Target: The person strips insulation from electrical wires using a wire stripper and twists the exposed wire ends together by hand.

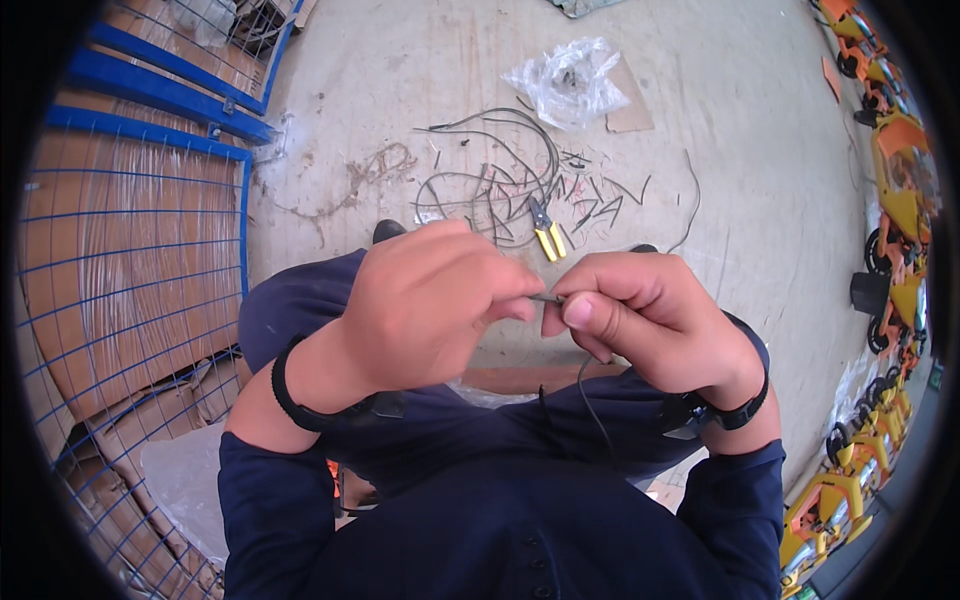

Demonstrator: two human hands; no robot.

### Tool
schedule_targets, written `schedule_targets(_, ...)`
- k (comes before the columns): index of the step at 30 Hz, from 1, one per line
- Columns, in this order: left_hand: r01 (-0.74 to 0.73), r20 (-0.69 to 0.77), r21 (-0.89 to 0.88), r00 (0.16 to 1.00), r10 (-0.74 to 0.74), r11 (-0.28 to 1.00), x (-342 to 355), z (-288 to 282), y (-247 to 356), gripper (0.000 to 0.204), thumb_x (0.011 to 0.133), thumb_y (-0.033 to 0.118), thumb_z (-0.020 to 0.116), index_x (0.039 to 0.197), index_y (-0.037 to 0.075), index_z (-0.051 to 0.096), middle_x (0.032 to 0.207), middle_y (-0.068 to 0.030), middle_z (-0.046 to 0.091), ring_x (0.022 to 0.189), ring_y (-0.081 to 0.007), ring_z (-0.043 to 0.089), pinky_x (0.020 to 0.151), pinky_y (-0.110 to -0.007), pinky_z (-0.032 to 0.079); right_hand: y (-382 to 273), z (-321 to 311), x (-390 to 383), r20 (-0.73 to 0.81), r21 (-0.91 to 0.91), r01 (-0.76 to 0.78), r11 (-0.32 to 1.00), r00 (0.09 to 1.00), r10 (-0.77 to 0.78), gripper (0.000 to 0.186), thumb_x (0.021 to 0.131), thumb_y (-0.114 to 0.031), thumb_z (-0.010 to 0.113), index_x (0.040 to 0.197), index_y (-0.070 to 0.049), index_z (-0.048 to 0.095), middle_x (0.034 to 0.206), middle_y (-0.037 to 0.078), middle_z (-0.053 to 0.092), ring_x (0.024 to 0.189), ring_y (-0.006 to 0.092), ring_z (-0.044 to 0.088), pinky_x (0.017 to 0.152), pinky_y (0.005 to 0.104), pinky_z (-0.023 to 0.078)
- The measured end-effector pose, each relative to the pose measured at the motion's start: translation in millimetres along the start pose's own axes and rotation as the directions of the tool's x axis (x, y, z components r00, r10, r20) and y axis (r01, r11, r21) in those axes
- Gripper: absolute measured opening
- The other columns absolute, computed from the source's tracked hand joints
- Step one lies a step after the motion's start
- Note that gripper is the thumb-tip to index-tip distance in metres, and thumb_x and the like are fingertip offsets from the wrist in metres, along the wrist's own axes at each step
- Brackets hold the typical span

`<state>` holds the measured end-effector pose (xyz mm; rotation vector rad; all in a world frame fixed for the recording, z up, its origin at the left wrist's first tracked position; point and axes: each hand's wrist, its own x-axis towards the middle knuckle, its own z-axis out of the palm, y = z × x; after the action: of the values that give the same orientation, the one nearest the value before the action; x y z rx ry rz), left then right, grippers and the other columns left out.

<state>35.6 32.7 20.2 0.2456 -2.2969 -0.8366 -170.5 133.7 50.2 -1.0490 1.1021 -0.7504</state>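
Note:
Between my two hands runs a short stretch of thin dark cable (546,298), held above my lap. My left hand (430,305) pinches one end of it with thumb and fingertips. Close by on the right, my right hand (645,320) grips the same cable between thumb and curled forefinger. Below my right hand a length of dark cable (592,405) hangs down over my dark trousers. On the floor beyond my hands lies a wire stripper (546,230) with yellow handles, beside loose dark cables (548,150) and several short cut pieces (600,205).
A blue wire-mesh cage (130,240) with wrapped cardboard stands on the left. Clear plastic bags (572,85) and a cardboard piece (628,100) lie farther off. Yellow-and-orange wheeled machines (905,180) line the right side. A single cable (694,205) curves across the floor.

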Motion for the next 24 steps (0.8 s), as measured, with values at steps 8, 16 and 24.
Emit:
schedule_targets(8, -0.008, 0.003, -0.037, 1.0, 0.008, 0.999, 2.4, -5.7, 15.1, 0.023, 0.069, -0.004, 0.073, 0.089, 0.005, 0.067, 0.066, -0.0048, 0.062, 0.052, -0.019, 0.056, 0.049, -0.029, 0.04, -8.4, -0.9, -8.5, 0.016, -0.224, 0.223, 0.949, 0.974, -0.225, 0.011, 0.095, -0.009, 0.058, 0.094, -0.001, 0.065, 0.073, 0.012, 0.063, 0.063, 0.0252, 0.06, 0.06, 0.0313, 0.048)
schedule_targets(16, -0.019, 0.007, 0.002, 1.0, 0.019, 1.0, 0.6, -8.0, 19.4, 0.026, 0.067, -0.001, 0.077, 0.089, 0.006, 0.067, 0.066, -0.0048, 0.062, 0.049, -0.0185, 0.053, 0.045, -0.027, 0.039, -8.9, -6.6, -13.8, 0.061, -0.318, 0.285, 0.904, 0.958, -0.281, 0.009, 0.094, -0.01, 0.059, 0.093, -0.002, 0.064, 0.071, 0.011, 0.061, 0.061, 0.0279, 0.06, 0.057, 0.0326, 0.047)
schedule_targets(24, -0.008, 0.013, 0.226, 1.0, 0.005, 0.974, -8.4, -26.6, 18.3, 0.029, 0.065, -0.002, 0.077, 0.09, 0.007, 0.067, 0.068, -0.004, 0.063, 0.05, -0.0185, 0.052, 0.045, -0.028, 0.037, -10.4, -23.2, -31.9, 0.019, -0.441, 0.303, 0.845, 0.944, -0.329, 0.015, 0.089, -0.013, 0.065, 0.089, 0.001, 0.066, 0.073, 0.011, 0.068, 0.064, 0.0273, 0.067, 0.06, 0.0323, 0.051)
